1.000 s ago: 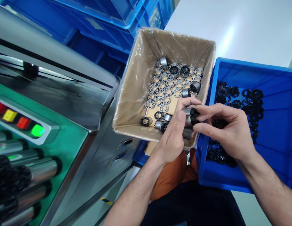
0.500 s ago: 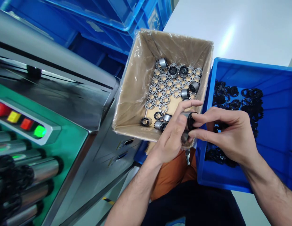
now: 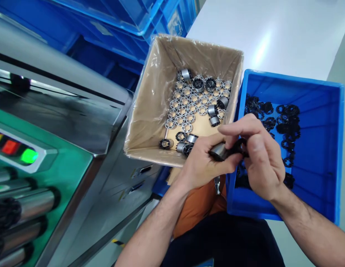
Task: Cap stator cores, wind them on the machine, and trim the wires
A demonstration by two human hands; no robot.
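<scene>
My left hand (image 3: pixel 204 159) is closed around a grey metal cylinder (image 3: pixel 219 151), held over the near right corner of the cardboard box (image 3: pixel 146 115). Against the cylinder's right end, my right hand (image 3: pixel 263 161) pinches a black plastic ring (image 3: pixel 239 146); fingers partly hide where the two meet. Inside the plastic-lined box, several bare metal rings (image 3: pixel 194 98) stand in rows. Several metal cylinders with black plastic ends lie loose among them, one (image 3: pixel 214 121) just beyond my hands. Black plastic rings (image 3: pixel 291 122) lie heaped in the blue bin (image 3: pixel 314 148) below my right hand.
At left stands a machine with a green panel (image 3: pixel 72 159), lit buttons (image 3: pixel 29 156) and metal rollers (image 3: pixel 36 204). Blue crates (image 3: pixel 128 33) are stacked behind the box. A white table (image 3: pixel 245 29) extends at the back right. Orange fabric (image 3: pixel 200 207) shows below my hands.
The view has shifted right. My right hand has turned, its fingers curling over the black ring at the cylinder. A black-ended cylinder now shows in the box where my fingers were.
</scene>
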